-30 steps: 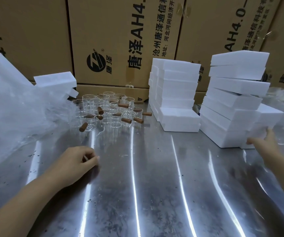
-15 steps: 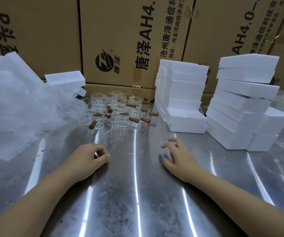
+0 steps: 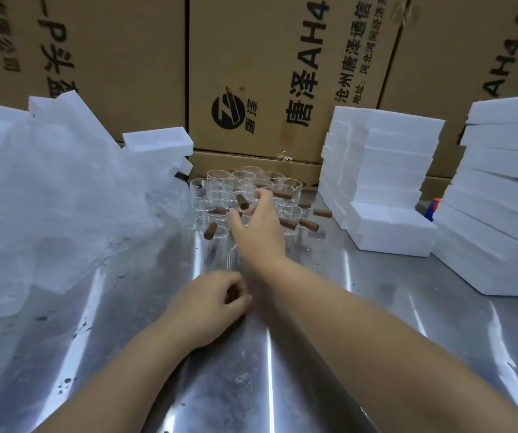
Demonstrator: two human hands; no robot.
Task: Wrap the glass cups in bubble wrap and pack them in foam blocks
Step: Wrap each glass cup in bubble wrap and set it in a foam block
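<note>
Bubble wrap (image 3: 48,207) sits in a big heap left of the glass cups (image 3: 235,195). Our left hand (image 3: 210,303) rests on the shiny worktop (image 3: 313,354) in front of the cups, fingers curled together in a loose fist. Our right hand (image 3: 259,223) reaches over the cups with fingers spread apart, holding nothing. Foam blocks (image 3: 382,179) stand in stacks right of the cups.

Overhead light was bright but cool. Long white glare streaks ran down the steel table (image 3: 329,354) in front of me. My right hand (image 3: 257,232) was motion-blurred, the glass cups (image 3: 220,189) soft. Wide-angle bending warped the cardboard boxes (image 3: 282,73) at the edges.
</note>
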